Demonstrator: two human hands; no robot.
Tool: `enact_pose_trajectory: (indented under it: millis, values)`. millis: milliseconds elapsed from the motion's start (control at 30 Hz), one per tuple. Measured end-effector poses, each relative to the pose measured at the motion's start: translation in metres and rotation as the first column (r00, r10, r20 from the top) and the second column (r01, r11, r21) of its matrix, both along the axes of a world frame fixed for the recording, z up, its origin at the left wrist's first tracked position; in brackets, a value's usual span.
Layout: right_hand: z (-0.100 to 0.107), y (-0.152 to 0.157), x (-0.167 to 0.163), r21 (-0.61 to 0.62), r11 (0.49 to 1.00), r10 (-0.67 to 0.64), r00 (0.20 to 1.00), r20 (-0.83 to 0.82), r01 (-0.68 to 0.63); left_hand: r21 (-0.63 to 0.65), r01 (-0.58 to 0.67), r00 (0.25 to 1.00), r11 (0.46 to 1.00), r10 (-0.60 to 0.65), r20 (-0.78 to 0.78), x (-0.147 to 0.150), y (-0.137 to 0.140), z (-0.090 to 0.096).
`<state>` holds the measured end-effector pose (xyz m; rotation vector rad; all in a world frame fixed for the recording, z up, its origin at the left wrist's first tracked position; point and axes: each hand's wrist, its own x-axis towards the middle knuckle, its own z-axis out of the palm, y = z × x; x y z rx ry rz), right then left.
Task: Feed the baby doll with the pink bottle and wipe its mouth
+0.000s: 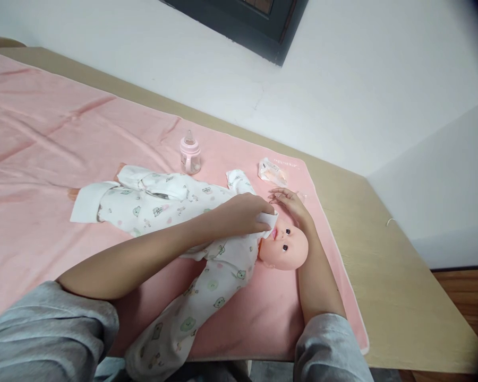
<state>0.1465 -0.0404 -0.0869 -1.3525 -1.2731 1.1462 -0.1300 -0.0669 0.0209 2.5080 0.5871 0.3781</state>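
A baby doll lies on its back, its bald head toward the right, dressed in a white printed baby outfit. My left hand reaches across its chest and pinches a small white cloth at the doll's chin, just by its mouth. Whether this cloth is loose or part of the collar, I cannot tell. Curving around the top of the doll's head, my right arm ends in my right hand, which rests beyond the face with fingers stretched out, holding nothing visible.
A pink-topped baby bottle stands upright behind the doll. Beyond my right hand lies a clear plastic packet. A pink blanket covers much of the wooden table, which meets a white wall at the back.
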Motion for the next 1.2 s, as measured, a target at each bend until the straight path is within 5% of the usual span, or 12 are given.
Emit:
enact_pose_trajectory:
  millis: [700,933,1200]
  values:
    - [-0.007,0.003,0.005,-0.023,1.000,-0.020,1.000,-0.007,0.019,0.093,-0.022,0.999,0.995,0.017,0.049,0.006,-0.002,-0.008]
    - [-0.004,0.000,0.003,-0.023,0.999,-0.029,1.000,0.001,0.029,-0.063,-0.015,0.996,0.998,0.020,0.084,0.002,-0.010,0.004]
    - [-0.006,0.002,0.004,0.017,1.000,-0.002,1.000,-0.008,0.002,-0.045,0.016,0.998,0.999,-0.013,0.060,0.005,-0.018,0.004]
